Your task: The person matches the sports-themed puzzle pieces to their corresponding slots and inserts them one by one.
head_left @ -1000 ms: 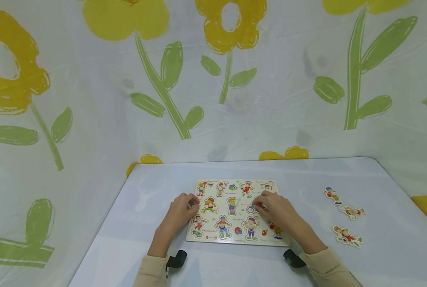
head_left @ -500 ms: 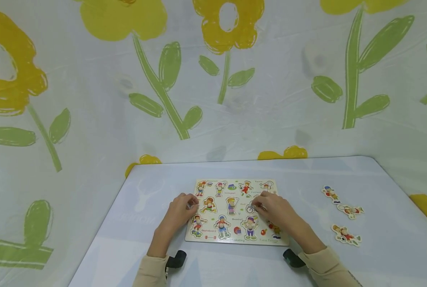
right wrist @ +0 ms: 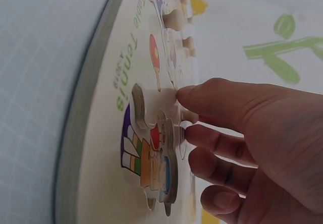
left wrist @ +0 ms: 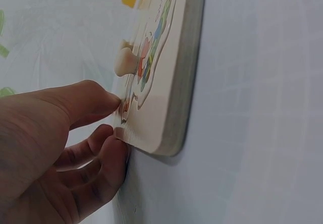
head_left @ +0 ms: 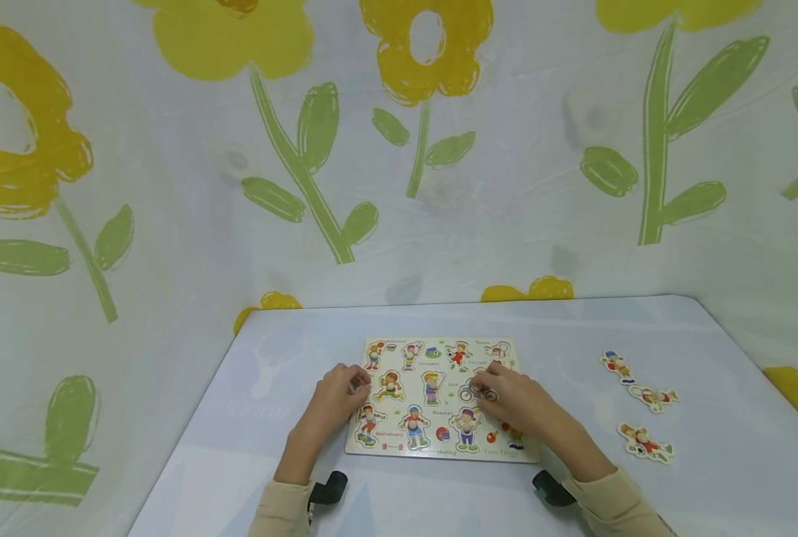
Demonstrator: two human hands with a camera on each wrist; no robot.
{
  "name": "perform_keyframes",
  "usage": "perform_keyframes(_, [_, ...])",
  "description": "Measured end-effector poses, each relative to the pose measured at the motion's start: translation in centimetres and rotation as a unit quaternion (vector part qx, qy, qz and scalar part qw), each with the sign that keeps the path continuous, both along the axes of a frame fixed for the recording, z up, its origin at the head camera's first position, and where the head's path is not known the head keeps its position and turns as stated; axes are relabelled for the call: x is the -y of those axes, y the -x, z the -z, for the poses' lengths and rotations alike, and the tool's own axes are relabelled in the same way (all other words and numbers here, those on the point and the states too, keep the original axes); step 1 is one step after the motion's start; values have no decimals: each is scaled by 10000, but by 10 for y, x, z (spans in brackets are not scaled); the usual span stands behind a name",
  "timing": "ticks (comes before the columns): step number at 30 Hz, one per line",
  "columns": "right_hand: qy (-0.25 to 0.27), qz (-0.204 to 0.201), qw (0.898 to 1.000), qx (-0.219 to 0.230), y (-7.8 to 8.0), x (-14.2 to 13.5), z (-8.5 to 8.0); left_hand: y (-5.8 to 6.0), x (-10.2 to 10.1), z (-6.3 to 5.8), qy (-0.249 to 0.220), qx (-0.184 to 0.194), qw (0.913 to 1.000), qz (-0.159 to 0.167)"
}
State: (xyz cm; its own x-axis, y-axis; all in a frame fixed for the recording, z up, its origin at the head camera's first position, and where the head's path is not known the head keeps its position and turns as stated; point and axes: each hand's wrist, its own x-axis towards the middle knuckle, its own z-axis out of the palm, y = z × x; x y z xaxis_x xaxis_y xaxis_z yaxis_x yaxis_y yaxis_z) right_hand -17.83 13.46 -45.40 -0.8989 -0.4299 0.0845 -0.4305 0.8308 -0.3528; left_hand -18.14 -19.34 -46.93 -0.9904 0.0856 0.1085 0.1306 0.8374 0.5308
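Note:
A wooden knob puzzle board (head_left: 406,453) printed with children playing sports lies on the table. My left hand (head_left: 337,395) holds its left edge. In the left wrist view, the thumb (left wrist: 103,103) touches the face near a corner and the curled fingers (left wrist: 113,161) lie along the side. My right hand (head_left: 516,399) is over the board's right part, at the bicycle picture (head_left: 467,394). In the right wrist view, thumb and index finger close around a small wooden knob (right wrist: 190,116). Beside them, the table tennis recess (right wrist: 151,156) shows its printed picture without a knob.
Three loose puzzle pieces lie right of the board: a blue-capped child (head_left: 617,365), a tennis player (head_left: 654,398) and a footballer (head_left: 645,443). A flower-printed curtain (head_left: 479,231) stands behind the white table (head_left: 305,328). Black wrist cameras (head_left: 330,488) are worn on both wrists.
My right hand has shifted slightly and turned, so more of the bicycle picture shows. The left hand stays at the board's left edge, and the loose pieces lie as before.

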Motion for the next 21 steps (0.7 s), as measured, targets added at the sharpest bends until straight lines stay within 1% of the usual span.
perform_keyframes(4, [-96, -66, 9998, 164, -1, -1, -2, 1, 0, 0, 35, -17, 10000, 12])
perform_keyframes(10, [-141, -173, 9995, 215, -2, -6, -3, 1, 0, 1, 48, -30, 10000, 18])
perform_keyframes(17, [-169, -161, 9980, 581, 0, -11, -9, 1, 0, 0, 10, -34, 10000, 11])
perform_keyframes(21, [-239, -179, 9972, 686, -3, -13, -13, 1, 0, 1, -38, -14, 10000, 46])
